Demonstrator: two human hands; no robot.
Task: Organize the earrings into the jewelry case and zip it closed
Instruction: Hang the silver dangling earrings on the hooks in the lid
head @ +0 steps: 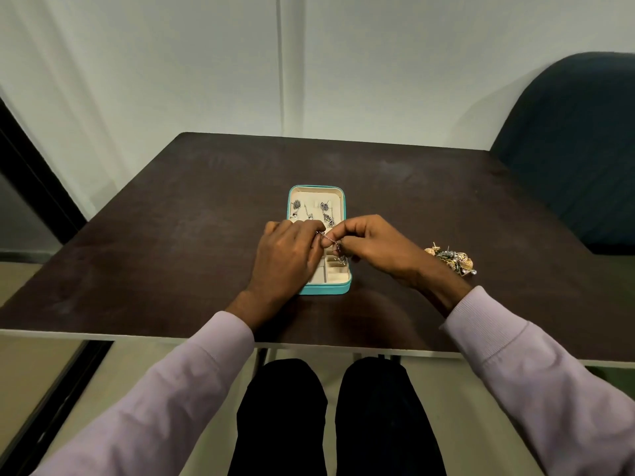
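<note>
From the head view, we hold a dangling earring (332, 242) between both hands, just above the middle of the open jewelry case (318, 240). Our left hand (287, 255) has its fingers (314, 235) curled in and pinching one end of the thin chain; our right hand (374, 247) pinches the other end, fingers bent tight together. The case lies flat on the dark counter (171, 235), directly under the fingers. Beyond the fingers, its far half already carries several silver earrings (311, 211); nearer to us than the fingers, the small cream compartments look unfilled as far as we can see.

To do this step well, we judge we should keep the chain straight and lightly taut so it does not knot, line the post up with a free slot or compartment, and release one end only once the piece is seated. The fine detail of the hook is too small to read. To the right of our right fingers, a pile of loose earrings (452, 259) waits on the counter, so the zip comes much later.
</note>
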